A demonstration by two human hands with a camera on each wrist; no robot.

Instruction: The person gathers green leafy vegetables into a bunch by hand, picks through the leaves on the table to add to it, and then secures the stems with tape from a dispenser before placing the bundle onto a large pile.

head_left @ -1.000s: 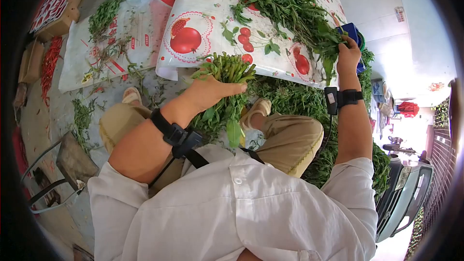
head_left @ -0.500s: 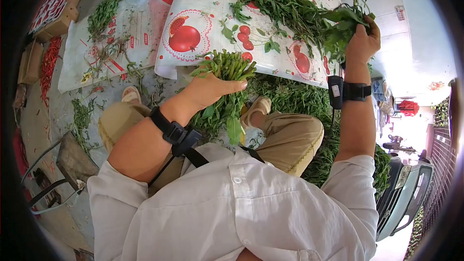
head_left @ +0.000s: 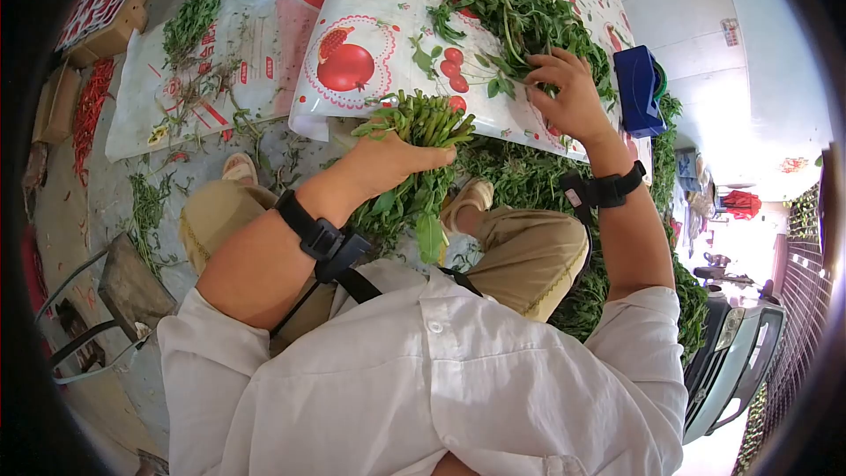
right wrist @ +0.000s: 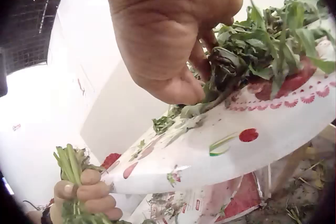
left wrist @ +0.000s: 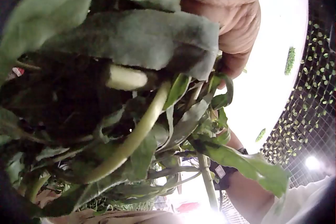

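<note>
My left hand [head_left: 388, 163] grips a thick bunch of leafy greens [head_left: 426, 123], its cut stem ends bunched above the thumb and its leaves hanging below. Up close in the left wrist view, broad leaves [left wrist: 142, 40] and pale stems [left wrist: 131, 150] fill much of the picture. Over the table's near side, my right hand [head_left: 573, 99] is at the edge of a loose pile of greens [head_left: 520, 0], thumb and fingers apart. In the right wrist view its fingertips [right wrist: 191, 91] are right at dark leaves of that pile.
A fruit-patterned cloth [head_left: 388, 9] covers the table. At its right end stands a blue tape dispenser [head_left: 639, 92]. More greens [head_left: 520, 185] lie beneath the table; a littered white sheet [head_left: 251, 79], red chillies [head_left: 92, 119] and a stool [head_left: 132, 291] are on the left.
My right hand lifted some greens to the right, let them go and came back left to the pile. The blue dispenser now shows fully. My left hand keeps its bunch in place.
</note>
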